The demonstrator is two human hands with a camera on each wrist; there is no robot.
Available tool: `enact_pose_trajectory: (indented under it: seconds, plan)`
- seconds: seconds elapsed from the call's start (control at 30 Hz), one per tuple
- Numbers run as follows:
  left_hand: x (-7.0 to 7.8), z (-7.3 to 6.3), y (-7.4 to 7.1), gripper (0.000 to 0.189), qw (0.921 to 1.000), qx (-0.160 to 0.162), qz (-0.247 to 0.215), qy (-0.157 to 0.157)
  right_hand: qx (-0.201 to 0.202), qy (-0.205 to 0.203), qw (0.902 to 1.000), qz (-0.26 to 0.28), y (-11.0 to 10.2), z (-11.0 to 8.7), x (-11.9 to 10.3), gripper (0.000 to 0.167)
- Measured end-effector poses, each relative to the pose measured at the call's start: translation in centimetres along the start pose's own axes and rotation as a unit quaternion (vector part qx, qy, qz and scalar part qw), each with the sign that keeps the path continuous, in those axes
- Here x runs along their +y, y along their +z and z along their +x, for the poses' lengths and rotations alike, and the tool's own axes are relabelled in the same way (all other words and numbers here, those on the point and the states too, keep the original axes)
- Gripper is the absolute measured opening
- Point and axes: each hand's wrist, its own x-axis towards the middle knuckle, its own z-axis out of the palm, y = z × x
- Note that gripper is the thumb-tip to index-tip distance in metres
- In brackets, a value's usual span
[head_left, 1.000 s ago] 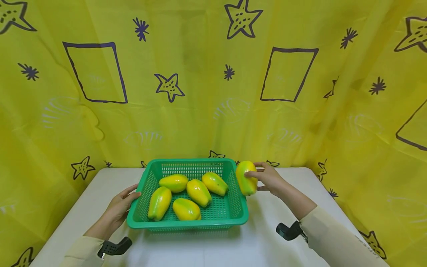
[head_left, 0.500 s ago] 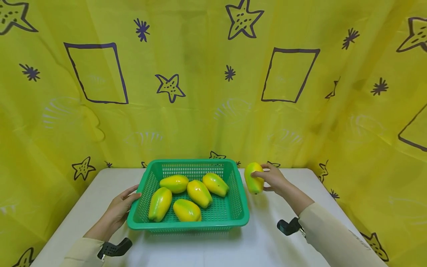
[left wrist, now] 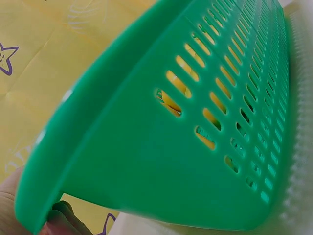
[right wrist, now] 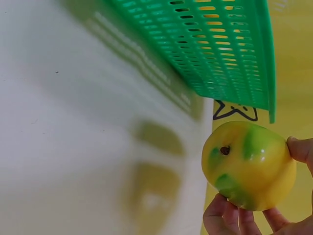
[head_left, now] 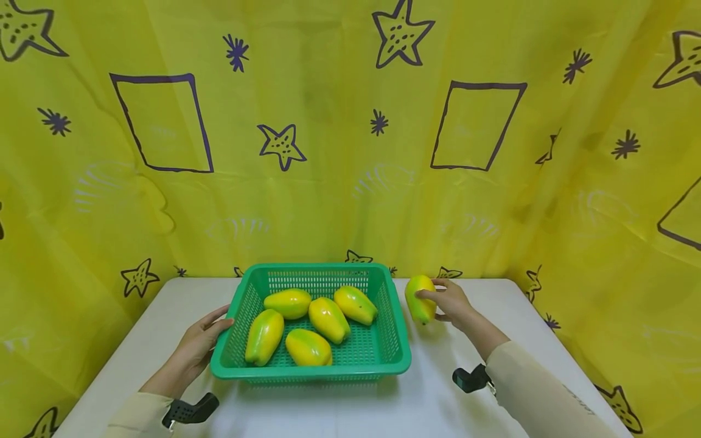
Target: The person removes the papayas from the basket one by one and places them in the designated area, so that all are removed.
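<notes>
Right hand (head_left: pixel 451 300): thumb on one side of a yellow-green fruit (head_left: pixel 419 300), fingers spread along the other, opened about as wide as the fruit and holding it firmly. Fruit hangs over the table (head_left: pixel 383 413), off its surface; its shadow falls apart from it in the right wrist view. To this hand's left, just beyond the fruit: green basket (head_left: pixel 312 370). Past that, left hand (head_left: pixel 198 344) grips the near end of the rim, thumb on top, at least one finger under.

To do it well, I'd keep thumb and fingers opposed around the fat part, since the skin looks slick, keep fruit clear of the rim, and let the left hand steady the basket without tipping it.

Counts: one fruit in the right hand, five loose fruits (head_left: pixel 328 320) in the basket, six total. One basket, two hands, one table.
</notes>
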Motion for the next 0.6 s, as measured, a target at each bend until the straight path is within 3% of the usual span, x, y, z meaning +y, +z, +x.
enact_pose_trajectory:
  seconds: [0.6]
  plan:
    - [-0.1, 0.0, 0.1, 0.066, 1.0, 0.002, -0.007, -0.001, 0.037, -0.004, 0.9993, -0.004, 1.1, 0.8, 2.7, 0.07]
